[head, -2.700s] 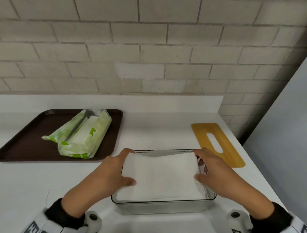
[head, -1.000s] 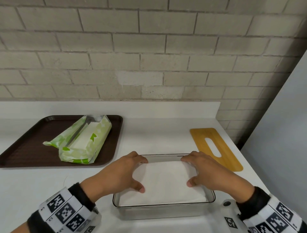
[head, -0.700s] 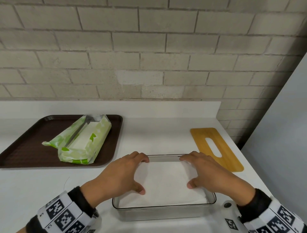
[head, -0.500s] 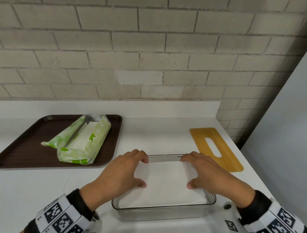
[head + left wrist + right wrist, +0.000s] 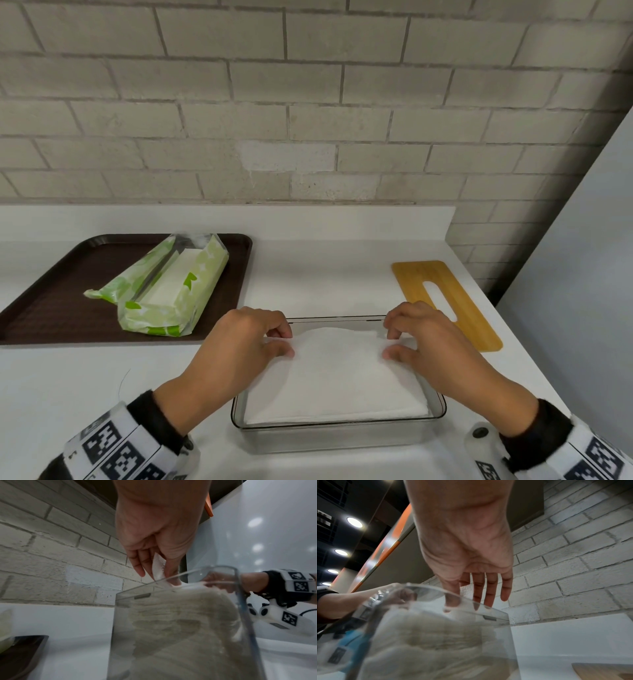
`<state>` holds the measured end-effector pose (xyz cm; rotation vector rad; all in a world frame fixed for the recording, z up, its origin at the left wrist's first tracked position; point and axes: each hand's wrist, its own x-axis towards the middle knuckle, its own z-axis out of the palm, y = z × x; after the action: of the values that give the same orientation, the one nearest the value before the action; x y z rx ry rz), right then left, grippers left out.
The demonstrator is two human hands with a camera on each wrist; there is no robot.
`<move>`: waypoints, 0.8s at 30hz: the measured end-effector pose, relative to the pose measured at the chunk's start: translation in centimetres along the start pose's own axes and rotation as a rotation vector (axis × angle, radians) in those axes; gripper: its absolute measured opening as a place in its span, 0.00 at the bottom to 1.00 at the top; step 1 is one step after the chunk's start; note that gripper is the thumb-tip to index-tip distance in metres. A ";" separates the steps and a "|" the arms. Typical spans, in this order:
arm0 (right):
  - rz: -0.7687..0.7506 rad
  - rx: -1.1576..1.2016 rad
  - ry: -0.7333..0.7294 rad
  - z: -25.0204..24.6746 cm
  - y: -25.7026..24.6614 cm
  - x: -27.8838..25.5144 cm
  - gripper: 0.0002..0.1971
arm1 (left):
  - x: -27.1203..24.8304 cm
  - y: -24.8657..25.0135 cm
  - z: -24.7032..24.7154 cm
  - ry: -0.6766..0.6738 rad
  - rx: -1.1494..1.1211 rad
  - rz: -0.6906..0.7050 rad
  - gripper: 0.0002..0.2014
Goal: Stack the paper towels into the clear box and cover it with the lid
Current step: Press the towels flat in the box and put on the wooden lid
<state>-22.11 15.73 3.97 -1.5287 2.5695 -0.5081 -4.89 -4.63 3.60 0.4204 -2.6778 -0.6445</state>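
Observation:
The clear box [image 5: 339, 431] stands on the white counter near its front edge, with a white stack of paper towels [image 5: 339, 377] inside. The stack's far edge is raised and bulges upward. My left hand [image 5: 284, 342] pinches the far left corner of the towels; in the left wrist view, white paper [image 5: 158, 566] shows between thumb and fingers of that hand [image 5: 154, 573]. My right hand [image 5: 390, 344] holds the far right corner, thumb on top. In the right wrist view its thumb reaches into the box [image 5: 488, 616]. The wooden lid [image 5: 445, 301] lies flat to the right.
A dark brown tray [image 5: 51, 308] at the left carries an opened green-and-white towel package [image 5: 171, 294]. A brick wall runs behind the counter. A grey panel [image 5: 582, 274] borders the counter's right side. Bare white counter lies between tray, box and lid.
Both hands have gone from resting on the far corners of the stack to pinching them. The far edge of the towels has lifted and bulged.

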 end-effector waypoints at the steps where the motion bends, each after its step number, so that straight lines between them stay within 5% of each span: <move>1: 0.004 0.016 0.017 0.0 0.0 0.1 0.08 | -0.1 -0.2 0.1 0.004 0.013 0.030 0.08; 6: 0.004 0.080 0.018 -0.3 0.3 0.2 0.13 | -0.4 -0.5 -0.1 0.020 0.061 0.071 0.07; 10: -0.006 0.113 0.013 -0.7 0.6 0.5 0.06 | 0.0 -0.7 -0.2 0.032 0.030 0.095 0.09; 20: 0.079 0.193 -0.006 -1.1 1.0 1.2 0.14 | 0.3 -1.0 -0.5 0.050 -0.163 -0.082 0.10; 24: 0.074 0.176 -0.019 -1.3 0.8 1.4 0.12 | 0.2 -1.2 -0.6 0.118 -0.212 -0.043 0.20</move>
<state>-23.80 15.13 4.98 -1.3689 2.4809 -0.6871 -4.56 -5.92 3.61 0.4437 -2.4635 -0.8773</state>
